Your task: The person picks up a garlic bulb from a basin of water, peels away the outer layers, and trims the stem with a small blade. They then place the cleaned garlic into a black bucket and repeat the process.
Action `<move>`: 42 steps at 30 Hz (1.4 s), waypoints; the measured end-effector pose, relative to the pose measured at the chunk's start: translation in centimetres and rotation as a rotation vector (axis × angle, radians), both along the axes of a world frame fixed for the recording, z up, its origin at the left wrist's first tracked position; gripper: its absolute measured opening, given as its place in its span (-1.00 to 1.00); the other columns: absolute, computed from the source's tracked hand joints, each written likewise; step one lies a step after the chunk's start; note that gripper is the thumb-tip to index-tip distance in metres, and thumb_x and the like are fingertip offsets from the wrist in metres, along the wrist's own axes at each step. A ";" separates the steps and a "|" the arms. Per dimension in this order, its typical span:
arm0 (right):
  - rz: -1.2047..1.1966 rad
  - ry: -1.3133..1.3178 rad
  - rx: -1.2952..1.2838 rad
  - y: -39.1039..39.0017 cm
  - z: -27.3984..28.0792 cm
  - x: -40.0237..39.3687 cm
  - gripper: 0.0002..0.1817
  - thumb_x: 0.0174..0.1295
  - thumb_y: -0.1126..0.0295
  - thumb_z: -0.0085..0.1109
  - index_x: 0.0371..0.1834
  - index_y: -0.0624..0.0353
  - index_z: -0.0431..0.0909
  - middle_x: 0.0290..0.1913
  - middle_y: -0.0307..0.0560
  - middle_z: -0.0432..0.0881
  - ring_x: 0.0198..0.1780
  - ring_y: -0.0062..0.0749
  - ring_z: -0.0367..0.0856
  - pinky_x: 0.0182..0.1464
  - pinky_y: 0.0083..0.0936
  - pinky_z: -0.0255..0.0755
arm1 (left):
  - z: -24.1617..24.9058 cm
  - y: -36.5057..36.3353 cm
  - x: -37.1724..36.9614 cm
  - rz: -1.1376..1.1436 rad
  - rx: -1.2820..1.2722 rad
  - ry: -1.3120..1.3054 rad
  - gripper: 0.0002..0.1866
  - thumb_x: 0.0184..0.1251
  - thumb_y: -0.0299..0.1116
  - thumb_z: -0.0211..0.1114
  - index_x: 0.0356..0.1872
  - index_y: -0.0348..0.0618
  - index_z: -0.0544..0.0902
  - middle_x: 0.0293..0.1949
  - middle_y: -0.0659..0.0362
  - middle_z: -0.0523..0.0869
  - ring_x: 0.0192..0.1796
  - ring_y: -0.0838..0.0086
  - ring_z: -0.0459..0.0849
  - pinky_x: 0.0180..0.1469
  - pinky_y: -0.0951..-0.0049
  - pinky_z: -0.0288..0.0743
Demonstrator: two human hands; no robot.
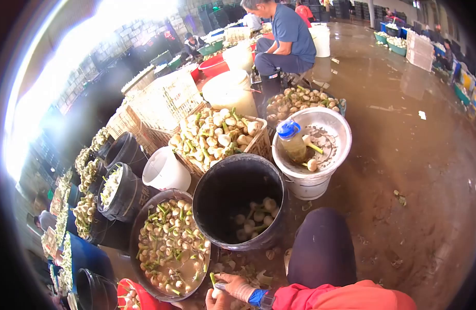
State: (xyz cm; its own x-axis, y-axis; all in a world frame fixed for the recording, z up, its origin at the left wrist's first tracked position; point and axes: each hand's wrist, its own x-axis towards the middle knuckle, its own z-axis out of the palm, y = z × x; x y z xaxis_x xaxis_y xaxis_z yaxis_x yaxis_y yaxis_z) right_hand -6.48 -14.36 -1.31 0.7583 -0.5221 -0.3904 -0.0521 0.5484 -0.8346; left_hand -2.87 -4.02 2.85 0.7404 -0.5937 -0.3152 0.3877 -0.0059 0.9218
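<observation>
At the bottom of the view, my left hand (pixel 221 301) is closed on a whitish garlic bulb (pixel 215 292) whose green stem (pixel 213 279) points up. My right hand (pixel 239 287) comes in from the right, under a red sleeve with a blue band at the wrist, and its fingers are closed against the same bulb. A small dark edge shows at those fingertips; what it is I cannot make out. Left of the hands, a wide dark tub (pixel 136 243) holds many garlic bulbs in cloudy water. Beyond them stands a deep black bucket (pixel 196 199) with several pale bulbs inside.
A white bucket carries a metal basin (pixel 342 135) with a blue-lidded bottle (pixel 293 142) and loose bulbs. Behind are a heaped garlic crate (pixel 258 139) and a white pail (pixel 167 170). A red bucket (pixel 145 293) stands lower left. A seated person (pixel 292 39) works ahead on wet floor.
</observation>
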 end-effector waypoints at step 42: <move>0.170 -0.227 0.113 1.4 1.9 -1.4 -0.93 0.18 0.42 0.20 -0.30 0.15 0.58 -0.39 -0.27 0.59 -0.32 -0.56 0.50 -0.25 -0.51 0.43 | 0.2 2.8 -1.8 0.302 -0.167 0.077 -0.55 0.31 -0.21 0.17 0.15 -0.24 0.44 -0.13 0.08 0.60 -0.15 0.37 0.59 -0.07 0.31 0.49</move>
State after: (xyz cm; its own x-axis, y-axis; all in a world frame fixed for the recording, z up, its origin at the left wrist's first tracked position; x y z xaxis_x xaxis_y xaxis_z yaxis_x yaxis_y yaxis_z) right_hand -7.83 -12.95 0.61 0.9057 -0.3429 -0.2493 0.0297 0.6379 -0.7696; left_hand -4.66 -1.18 3.00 0.8686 -0.3992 -0.2937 0.4168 0.2680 0.8686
